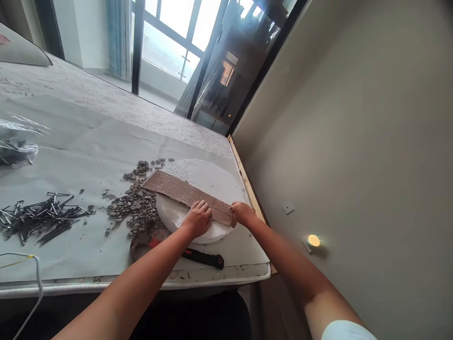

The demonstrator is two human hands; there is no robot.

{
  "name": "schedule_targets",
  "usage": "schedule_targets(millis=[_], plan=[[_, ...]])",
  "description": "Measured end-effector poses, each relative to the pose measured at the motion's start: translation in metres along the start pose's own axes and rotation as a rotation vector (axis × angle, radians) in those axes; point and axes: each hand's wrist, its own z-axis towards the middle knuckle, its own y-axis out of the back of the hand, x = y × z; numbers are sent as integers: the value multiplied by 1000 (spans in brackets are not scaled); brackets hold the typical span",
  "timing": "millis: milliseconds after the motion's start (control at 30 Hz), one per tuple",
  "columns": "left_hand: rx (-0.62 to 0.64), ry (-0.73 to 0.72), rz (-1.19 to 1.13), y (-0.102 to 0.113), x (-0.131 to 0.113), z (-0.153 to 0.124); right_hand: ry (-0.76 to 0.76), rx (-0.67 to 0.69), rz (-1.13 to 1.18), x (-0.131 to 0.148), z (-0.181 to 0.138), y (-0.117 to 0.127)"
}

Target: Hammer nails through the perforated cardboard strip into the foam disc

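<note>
A brown strip point(177, 186), dotted with rows of small holes, lies slantwise across a white round foam-like disc point(208, 172). My left hand point(198, 219) rests on the strip near its right part, fingers lying over it and slightly bent. At the strip's right end my right hand point(242, 213) is closed, with its fingertips at the end of the strip; a small brown patch below them is blurred. Under my left forearm lies a tool with a black and red handle point(205, 258); my arm covers part of it, so its kind is unclear.
Grey gravel point(136, 205) is heaped left of the disc, partly against it. Farther left are a pile of nails point(46, 215) and a clear plastic bag point(16, 148). A grey sheet point(95, 151) covers the mattress-like surface. A wooden edge point(244, 174) and wall point(354, 141) bound the right side.
</note>
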Motion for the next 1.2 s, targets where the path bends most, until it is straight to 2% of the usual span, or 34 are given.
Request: schedule_targets(millis=[167,367,567,967,1200], plan=[[-22,-12,-31,-1,2,1,0,-7,9,6,-10,-18],[-27,0,-67,-1,3,1,42,-19,10,6,-8,-25],[-12,-11,-39,1,4,3,76,-21,-9,10,-6,-25],[-16,5,-43,6,4,-1,52,-1,-72,19,6,-20],[-8,20,-31,4,6,-5,190,32,-61,14,9,-10]])
